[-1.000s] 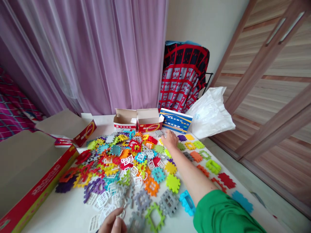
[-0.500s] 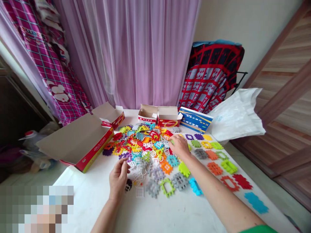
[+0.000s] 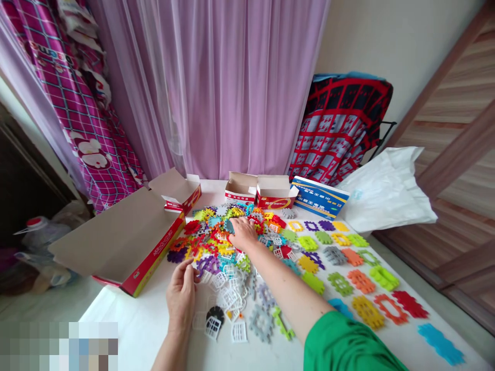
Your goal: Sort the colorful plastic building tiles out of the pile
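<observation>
At center frame, we stretch our right hand (image 3: pixel 243 235) over colorful pieces (image 3: pixel 226 250); lower left of center, our left hand (image 3: pixel 181 291) curls. We cannot tell either grip.

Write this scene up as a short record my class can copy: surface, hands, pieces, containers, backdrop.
Surface: white table
Left hand: beside the pile, grip unclear
Right hand: on or just over the pile, grip unclear
Spread pieces: laid out right of the pile
Containers: large open red box, blue box, white bag
Backdrop: purple curtain
</observation>
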Demonstrator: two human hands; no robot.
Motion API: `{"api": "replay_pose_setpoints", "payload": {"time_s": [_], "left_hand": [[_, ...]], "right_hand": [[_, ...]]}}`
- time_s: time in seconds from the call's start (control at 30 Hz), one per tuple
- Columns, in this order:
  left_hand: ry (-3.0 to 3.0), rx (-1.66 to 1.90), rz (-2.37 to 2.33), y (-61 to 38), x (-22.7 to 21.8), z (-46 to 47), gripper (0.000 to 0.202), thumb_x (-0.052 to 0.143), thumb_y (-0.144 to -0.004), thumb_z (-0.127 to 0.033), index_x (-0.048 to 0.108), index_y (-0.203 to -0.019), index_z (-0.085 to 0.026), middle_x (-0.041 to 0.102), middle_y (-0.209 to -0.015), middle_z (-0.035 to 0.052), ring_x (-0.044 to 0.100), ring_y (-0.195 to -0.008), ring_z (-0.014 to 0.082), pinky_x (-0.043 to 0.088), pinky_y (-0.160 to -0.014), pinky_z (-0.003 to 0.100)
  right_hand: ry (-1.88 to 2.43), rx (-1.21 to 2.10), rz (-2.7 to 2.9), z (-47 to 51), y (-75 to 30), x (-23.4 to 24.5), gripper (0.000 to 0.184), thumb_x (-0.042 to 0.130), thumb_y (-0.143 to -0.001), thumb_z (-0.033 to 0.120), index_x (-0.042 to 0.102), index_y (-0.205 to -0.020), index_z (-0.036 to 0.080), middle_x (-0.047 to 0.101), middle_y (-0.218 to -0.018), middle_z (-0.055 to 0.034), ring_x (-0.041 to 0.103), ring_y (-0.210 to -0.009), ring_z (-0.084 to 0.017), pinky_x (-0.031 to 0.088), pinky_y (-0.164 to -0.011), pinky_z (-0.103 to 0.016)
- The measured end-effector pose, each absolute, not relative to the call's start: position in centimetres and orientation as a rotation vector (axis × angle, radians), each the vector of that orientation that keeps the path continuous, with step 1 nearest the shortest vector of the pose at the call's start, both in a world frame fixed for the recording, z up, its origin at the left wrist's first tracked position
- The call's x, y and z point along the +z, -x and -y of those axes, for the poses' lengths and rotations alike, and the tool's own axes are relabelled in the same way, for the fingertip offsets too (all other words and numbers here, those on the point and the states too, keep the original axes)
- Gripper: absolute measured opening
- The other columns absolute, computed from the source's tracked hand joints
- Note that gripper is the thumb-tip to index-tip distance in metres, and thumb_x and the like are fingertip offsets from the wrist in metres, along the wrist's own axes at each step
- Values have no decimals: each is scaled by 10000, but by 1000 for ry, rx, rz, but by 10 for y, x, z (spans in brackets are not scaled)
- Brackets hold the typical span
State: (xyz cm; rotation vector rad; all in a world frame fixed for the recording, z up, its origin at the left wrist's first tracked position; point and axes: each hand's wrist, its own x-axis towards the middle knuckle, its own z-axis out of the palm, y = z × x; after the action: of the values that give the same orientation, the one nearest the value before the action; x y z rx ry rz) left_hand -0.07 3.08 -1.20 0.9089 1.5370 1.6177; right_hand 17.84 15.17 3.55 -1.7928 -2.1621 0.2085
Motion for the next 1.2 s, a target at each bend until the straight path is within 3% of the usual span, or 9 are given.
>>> {"api": "replay_pose_setpoints", "payload": {"time_s": [0.17,0.3,0.4,0.47,0.63,0.73,0.83,0.97,1.2], "left_hand": [[-940,1576,-1563,1,-14,-33,570,639,-711,-644,678,-1034,-176,649,-708,16,593,-589,149,454,-506,246],[-982,1599,-1554,1,-15,-33,543,630,-725,-630,681,-1018,-175,645,-685,14,599,-584,156,480,-537,266],[-1077,1605,-1564,-5,-14,-31,497,640,-727,-604,692,-989,-185,651,-676,10,604,-591,154,511,-597,286],[-1133,1589,-1524,-13,-8,-27,479,652,-721,-594,699,-972,-189,674,-718,19,609,-606,148,523,-624,288],[-1196,1300,-1281,-39,13,-11,550,666,-686,-652,691,-966,-179,697,-763,44,564,-536,125,409,-435,227],[-1208,1060,-1187,-46,21,1,549,662,-661,-702,660,-838,-182,603,-548,-11,411,-391,80,270,-366,195],[-1238,913,-1144,-46,22,7,530,685,-634,-708,578,-663,-190,528,-437,-35,318,-345,52,228,-371,183],[-1163,946,-1176,-47,16,5,564,700,-589,-730,595,-710,-190,533,-420,-33,329,-331,59,227,-368,181],[-1087,1037,-1222,-55,12,6,592,721,-547,-742,607,-728,-189,518,-401,-37,355,-342,72,263,-369,192]], "right_hand": [[1780,276,2041,-159,-180,30,240,530,-883,232,698,-1054,248,696,-1149,-70,515,-1177,-237,335,-994,-380],[1774,403,1827,-151,-195,32,268,465,-928,291,691,-1050,215,712,-1011,-83,603,-976,-220,422,-862,-343],[1710,557,1719,-133,-211,34,323,457,-926,342,665,-1116,184,695,-823,-35,611,-731,-169,463,-691,-287],[1555,763,1614,-114,-220,34,355,523,-881,341,646,-1168,172,680,-791,-11,606,-685,-144,471,-647,-258],[1205,1162,1430,-51,-225,38,397,643,-782,336,682,-1148,188,644,-736,30,554,-635,-106,463,-612,-230],[1236,1118,1569,-16,-218,38,360,600,-812,304,698,-1147,214,604,-650,58,491,-552,-93,431,-550,-217],[1354,926,1609,10,-213,36,355,612,-807,261,688,-1152,230,682,-788,27,569,-641,-111,484,-630,-239],[1552,517,1654,34,-208,35,460,737,-718,298,647,-1160,210,692,-1074,-58,642,-937,-195,522,-834,-318],[1791,202,1729,50,-198,29,466,739,-721,424,633,-1123,213,672,-1069,-90,628,-1038,-271,506,-894,-389]]}}
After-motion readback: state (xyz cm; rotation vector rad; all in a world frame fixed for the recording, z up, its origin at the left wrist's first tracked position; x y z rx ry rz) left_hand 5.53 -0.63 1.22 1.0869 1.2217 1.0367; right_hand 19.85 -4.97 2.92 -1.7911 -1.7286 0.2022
